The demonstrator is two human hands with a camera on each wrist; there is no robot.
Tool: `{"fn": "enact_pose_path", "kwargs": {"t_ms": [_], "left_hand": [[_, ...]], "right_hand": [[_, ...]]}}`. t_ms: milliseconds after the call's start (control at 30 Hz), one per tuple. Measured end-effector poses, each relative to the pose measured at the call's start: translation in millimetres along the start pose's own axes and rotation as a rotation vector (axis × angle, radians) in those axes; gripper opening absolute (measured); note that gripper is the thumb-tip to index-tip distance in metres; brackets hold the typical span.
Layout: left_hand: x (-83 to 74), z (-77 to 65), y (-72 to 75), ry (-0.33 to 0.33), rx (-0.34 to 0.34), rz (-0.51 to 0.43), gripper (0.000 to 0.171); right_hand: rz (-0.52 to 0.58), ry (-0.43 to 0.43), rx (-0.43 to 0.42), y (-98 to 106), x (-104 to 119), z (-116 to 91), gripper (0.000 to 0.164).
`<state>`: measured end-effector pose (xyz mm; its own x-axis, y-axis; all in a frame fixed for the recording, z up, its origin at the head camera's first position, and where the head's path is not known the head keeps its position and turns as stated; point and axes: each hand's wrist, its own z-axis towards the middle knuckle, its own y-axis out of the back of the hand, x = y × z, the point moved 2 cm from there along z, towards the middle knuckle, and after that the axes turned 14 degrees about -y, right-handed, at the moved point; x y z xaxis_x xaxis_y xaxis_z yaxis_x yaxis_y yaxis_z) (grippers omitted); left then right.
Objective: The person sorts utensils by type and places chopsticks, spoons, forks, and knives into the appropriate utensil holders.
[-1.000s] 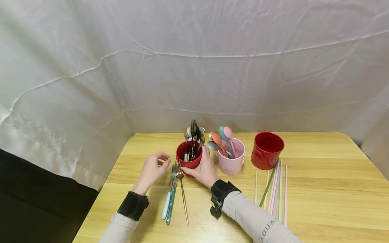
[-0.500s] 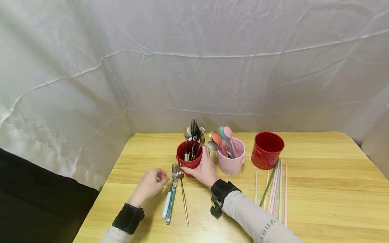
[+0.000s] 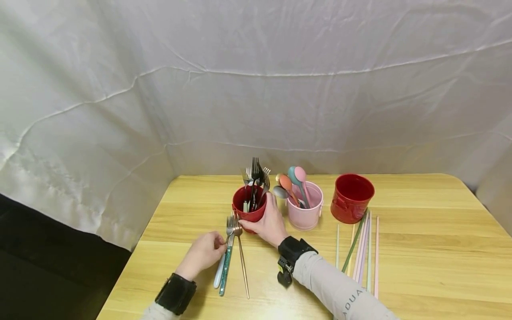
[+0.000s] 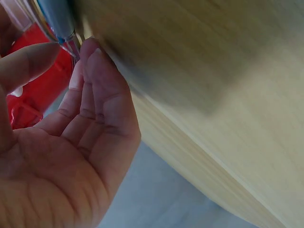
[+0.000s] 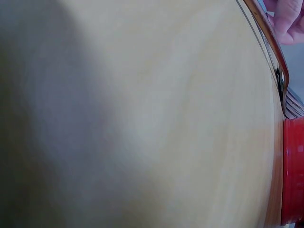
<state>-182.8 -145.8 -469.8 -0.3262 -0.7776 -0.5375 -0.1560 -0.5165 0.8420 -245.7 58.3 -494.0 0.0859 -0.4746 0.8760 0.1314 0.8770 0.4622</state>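
Observation:
On the table's left part lie three forks: a light-blue-handled fork [image 3: 218, 276], a teal-handled fork [image 3: 225, 272] and a slim gold-toned fork [image 3: 243, 269]. My left hand [image 3: 203, 253] is at the light-blue-handled fork's neck. In the left wrist view, a gap shows between thumb and fingertips, with the fork's neck close by the fingertips. My right hand [image 3: 272, 223] grips a red bucket [image 3: 249, 216] from its right side, thumb across the front. Several upright forks [image 3: 255, 171] stand in that bucket, tines up. The right wrist view shows mostly tabletop, with the bucket's edge at right.
Right of the gripped bucket stands a pink bucket [image 3: 304, 218] with several spoons [image 3: 297, 175]. A second red bucket [image 3: 352, 200] is farther right. Several chopsticks [image 3: 364, 253] lie in front of it. Pale fabric [image 3: 280, 89] hangs behind the wooden table [image 3: 440, 249].
My left hand has come down from beside the red bucket, toward the front of the table, then right to the light-blue-handled fork. The right hand and bucket stay put.

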Motion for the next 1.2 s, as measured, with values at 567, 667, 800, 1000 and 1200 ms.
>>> {"fn": "enact_pose_path", "kwargs": {"t_ms": [567,667,800,1000,1200], "left_hand": [[-1.9,6.2,-2.7,0.042,0.043,0.066,0.008],[0.6,5.9,-0.9,0.045,0.041,0.082,0.008],[5.6,5.3,1.6,0.064,0.045,0.098,0.007],[11.7,4.0,6.5,0.098,0.044,0.134,0.008],[11.1,3.4,9.3,0.109,0.04,0.154,0.014]], "right_hand": [[-0.005,-0.005,0.0,0,0,1,0.1],[-0.004,-0.003,0.002,0,0,0,0.1],[0.005,-0.005,0.005,0,0,0,0.1],[0.007,-0.003,0.006,0,0,0,0.1],[-0.001,-0.01,0.009,0,0,0,0.101]]}}
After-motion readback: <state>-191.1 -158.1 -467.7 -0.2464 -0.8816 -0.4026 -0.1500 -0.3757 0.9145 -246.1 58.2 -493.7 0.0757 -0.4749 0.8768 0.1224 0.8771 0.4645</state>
